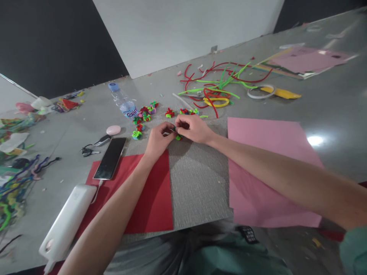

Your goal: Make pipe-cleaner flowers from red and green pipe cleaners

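Note:
Both my hands meet over the middle of the grey table. My left hand (161, 138) pinches the left side of a small pipe-cleaner piece (178, 137) with bright green and dark green parts. From the other side my right hand (194, 129) closes its fingers on the same piece, covering most of it. Just beyond the fingers lie more little pipe-cleaner pieces (169, 112) in red and green. A cluster of similar multicoloured pieces (145, 114) sits left of my hands, with a green and blue one (137, 135) nearest my left hand.
Loose red and green pipe cleaners (226, 78) lie at the back, with yellow-handled scissors (216, 102) among them. A tape roll (260, 92) is to their right. Around me are a water bottle (123, 100), phone (110, 158), power bank (67, 221), red paper (151, 198) and pink paper (263, 133).

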{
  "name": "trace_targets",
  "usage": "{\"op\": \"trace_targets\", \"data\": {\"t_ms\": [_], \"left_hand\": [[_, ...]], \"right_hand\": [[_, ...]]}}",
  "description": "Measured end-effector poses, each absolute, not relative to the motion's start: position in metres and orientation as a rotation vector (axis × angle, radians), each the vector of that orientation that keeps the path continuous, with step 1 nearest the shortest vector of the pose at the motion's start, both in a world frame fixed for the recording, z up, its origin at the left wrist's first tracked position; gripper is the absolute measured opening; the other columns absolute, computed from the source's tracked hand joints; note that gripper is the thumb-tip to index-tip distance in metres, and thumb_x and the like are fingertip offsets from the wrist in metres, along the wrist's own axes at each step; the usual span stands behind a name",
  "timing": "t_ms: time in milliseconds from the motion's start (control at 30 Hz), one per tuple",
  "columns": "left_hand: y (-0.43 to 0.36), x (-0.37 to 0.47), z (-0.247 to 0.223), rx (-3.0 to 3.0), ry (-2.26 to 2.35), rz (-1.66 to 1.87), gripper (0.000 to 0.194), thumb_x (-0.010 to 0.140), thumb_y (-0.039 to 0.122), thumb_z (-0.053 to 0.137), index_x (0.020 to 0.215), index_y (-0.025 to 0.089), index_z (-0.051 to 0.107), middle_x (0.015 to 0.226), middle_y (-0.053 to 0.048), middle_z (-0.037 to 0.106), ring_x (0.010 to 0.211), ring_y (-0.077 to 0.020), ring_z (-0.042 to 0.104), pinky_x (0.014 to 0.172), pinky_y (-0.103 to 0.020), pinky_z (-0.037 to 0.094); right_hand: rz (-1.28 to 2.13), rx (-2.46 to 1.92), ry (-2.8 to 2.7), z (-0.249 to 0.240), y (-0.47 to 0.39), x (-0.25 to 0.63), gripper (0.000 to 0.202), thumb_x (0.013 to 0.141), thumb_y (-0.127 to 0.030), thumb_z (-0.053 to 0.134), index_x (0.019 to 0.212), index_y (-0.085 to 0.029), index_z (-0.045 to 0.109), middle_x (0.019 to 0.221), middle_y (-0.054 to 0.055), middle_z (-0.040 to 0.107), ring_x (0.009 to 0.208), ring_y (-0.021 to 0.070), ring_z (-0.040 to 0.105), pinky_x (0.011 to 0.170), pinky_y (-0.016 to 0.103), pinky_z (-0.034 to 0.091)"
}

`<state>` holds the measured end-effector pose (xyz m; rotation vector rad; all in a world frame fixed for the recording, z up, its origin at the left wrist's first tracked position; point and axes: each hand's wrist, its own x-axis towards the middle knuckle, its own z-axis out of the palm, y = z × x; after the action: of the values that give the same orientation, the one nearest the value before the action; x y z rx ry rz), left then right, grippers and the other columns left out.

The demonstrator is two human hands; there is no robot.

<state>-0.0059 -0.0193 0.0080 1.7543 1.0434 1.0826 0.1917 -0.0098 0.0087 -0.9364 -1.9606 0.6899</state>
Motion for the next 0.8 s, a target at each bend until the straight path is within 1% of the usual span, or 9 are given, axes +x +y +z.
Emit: {"op": "trace_targets", "data": {"t_ms": [233,467,633,800], "left_hand": [[-0.0183,-0.006,0.0056,1.745,1.054,1.076,0.008,0.082,0.023,0.077,0.09,0.02,0.078,0.085,-0.002,0.076,0.075,-0.015,0.065,0.07,-0.028,0.047],[-0.0185,-0.0058,0.0051,1.746,1.083,1.073,0.012,0.089,0.032,0.077,0.089,0.02,0.079,0.081,-0.002,0.074,0.07,-0.0145,0.06,0.065,-0.028,0.043],[-0.0198,-0.0055,0.0057,1.738,1.07,1.077,0.013,0.094,0.03,0.072,0.088,0.02,0.078,0.08,-0.002,0.072,0.07,-0.0142,0.06,0.064,-0.027,0.044],[-0.0189,-0.0057,0.0048,1.775,1.081,1.116,0.012,0.095,0.026,0.071,0.086,0.02,0.076,0.08,-0.002,0.072,0.071,-0.0142,0.062,0.066,-0.027,0.047]], "right_hand": [[0.718,-0.933,-1.954,0.008,-0.0086,0.1923,0.005,0.085,-0.024,0.059,0.083,-0.022,0.055,0.074,-0.003,0.057,0.07,0.0148,0.046,0.07,0.033,0.034],[0.766,-0.904,-1.905,0.007,-0.0058,0.1935,0.007,0.087,-0.024,0.06,0.082,-0.022,0.056,0.073,-0.003,0.056,0.07,0.0142,0.047,0.07,0.032,0.036],[0.782,-0.899,-1.896,0.007,-0.0048,0.1939,0.009,0.088,-0.026,0.061,0.082,-0.021,0.057,0.073,-0.003,0.056,0.069,0.0139,0.048,0.069,0.032,0.036],[0.799,-0.894,-1.897,0.006,-0.004,0.1939,0.009,0.09,-0.024,0.061,0.082,-0.022,0.056,0.072,-0.003,0.055,0.071,0.0144,0.048,0.07,0.032,0.037]]}}
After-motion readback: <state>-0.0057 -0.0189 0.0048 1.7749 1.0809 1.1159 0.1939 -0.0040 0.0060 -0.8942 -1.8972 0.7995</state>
